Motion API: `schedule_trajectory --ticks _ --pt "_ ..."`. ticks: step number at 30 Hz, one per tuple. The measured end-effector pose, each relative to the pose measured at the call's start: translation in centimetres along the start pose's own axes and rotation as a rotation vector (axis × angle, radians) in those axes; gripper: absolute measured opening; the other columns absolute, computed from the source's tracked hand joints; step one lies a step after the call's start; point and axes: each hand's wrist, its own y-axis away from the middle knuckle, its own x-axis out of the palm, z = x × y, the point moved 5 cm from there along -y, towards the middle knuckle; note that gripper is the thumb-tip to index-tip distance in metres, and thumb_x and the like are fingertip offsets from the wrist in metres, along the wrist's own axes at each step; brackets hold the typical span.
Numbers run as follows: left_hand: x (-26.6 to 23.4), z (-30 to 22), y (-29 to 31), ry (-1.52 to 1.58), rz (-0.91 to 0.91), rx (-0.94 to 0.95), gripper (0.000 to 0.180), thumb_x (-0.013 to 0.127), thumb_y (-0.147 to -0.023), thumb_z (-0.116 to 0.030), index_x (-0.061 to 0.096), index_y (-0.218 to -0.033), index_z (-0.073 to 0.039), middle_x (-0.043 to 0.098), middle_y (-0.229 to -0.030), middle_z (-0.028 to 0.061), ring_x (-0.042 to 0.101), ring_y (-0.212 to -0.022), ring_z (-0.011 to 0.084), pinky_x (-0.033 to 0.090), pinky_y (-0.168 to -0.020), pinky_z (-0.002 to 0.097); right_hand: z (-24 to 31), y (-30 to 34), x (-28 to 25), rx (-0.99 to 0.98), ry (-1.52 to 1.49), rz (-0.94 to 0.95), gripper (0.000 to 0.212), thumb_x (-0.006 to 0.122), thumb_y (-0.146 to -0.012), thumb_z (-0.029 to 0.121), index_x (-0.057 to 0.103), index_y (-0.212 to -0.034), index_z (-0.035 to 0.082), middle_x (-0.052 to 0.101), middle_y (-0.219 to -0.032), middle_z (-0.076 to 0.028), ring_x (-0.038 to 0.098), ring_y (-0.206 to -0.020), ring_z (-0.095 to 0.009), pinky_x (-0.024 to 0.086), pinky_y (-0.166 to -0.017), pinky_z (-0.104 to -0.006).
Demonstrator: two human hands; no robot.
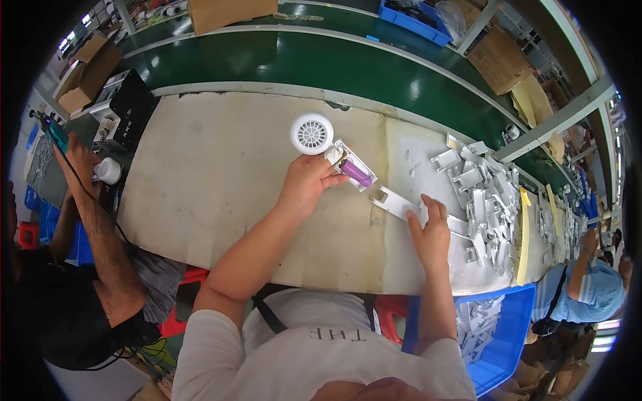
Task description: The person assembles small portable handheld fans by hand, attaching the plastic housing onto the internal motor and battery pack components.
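Beige worktable point(214, 174) spans middle; heap of white plastic parts point(485, 200) at its right. White fan-like device point(321, 139), part-built by look of it: round grilled head attached, purple cylinder point(356, 172) seated in handle; handle side still uncovered. Left hand point(302, 184) grips device near neck, handle angling toward right hand. Right hand point(431, 234), fingers half-curled, at long white strip point(396, 202) just beside handle end; cannot tell if gripped.
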Motion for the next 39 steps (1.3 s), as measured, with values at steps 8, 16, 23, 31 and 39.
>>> schedule_trajectory --ticks 8,16,23,31,39 --pt "-0.5 0.5 -0.2 0.098 -0.004 -0.008 0.032 0.050 -0.089 -0.014 0.047 -0.117 0.000 0.054 -0.118 0.0133 0.055 -0.105 0.0231 0.048 -0.088 0.0374 4.8 -2.5 2.4 -0.468 -0.104 0.307 0.061 0.070 -0.068 0.008 0.046 -0.124 0.008 0.046 -0.122 -0.013 0.042 -0.115 -0.031 0.037 -0.094 -0.0387" --pt "-0.6 0.8 0.2 0.208 -0.054 0.054 0.031 0.050 -0.088 -0.013 0.049 -0.116 -0.001 0.053 -0.119 0.0104 0.053 -0.109 0.0214 0.045 -0.092 0.0383 11.8 -3.9 -0.8 -0.593 -0.194 -0.090 0.061 0.069 -0.061 0.001 0.051 -0.118 0.007 0.052 -0.115 -0.011 0.051 -0.094 -0.029 0.044 -0.080 -0.0339" --pt "-0.5 0.9 1.0 0.220 -0.119 0.172 0.027 0.051 -0.089 -0.014 0.051 -0.113 -0.003 0.057 -0.110 0.0062 0.055 -0.100 0.0172 0.044 -0.085 0.0323 16.5 -4.6 1.5 -0.638 -0.155 -0.203 0.061 0.068 -0.058 0.004 0.054 -0.117 0.009 0.055 -0.120 -0.004 0.051 -0.092 -0.025 0.044 -0.080 -0.0313" --pt "-0.9 -0.6 1.2 0.156 -0.270 0.289 0.028 0.056 -0.085 -0.009 0.052 -0.112 -0.003 0.057 -0.110 0.0071 0.055 -0.102 0.0180 0.043 -0.086 0.0330 16.7 -4.7 1.4 -0.614 -0.116 -0.275 0.062 0.073 -0.061 0.012 0.052 -0.119 0.008 0.055 -0.120 -0.009 0.050 -0.101 -0.028 0.041 -0.085 -0.0359" --pt "-0.6 -3.4 1.1 0.213 -0.113 0.385 0.028 0.057 -0.085 -0.009 0.052 -0.112 -0.001 0.056 -0.113 0.0123 0.053 -0.109 0.0249 0.041 -0.094 0.0372 12.7 -4.9 5.9 0.008 -1.184 0.415 0.038 0.063 -0.083 0.029 0.055 -0.105 -0.001 0.058 -0.087 -0.005 0.052 -0.080 -0.010 0.043 -0.071 -0.0239"
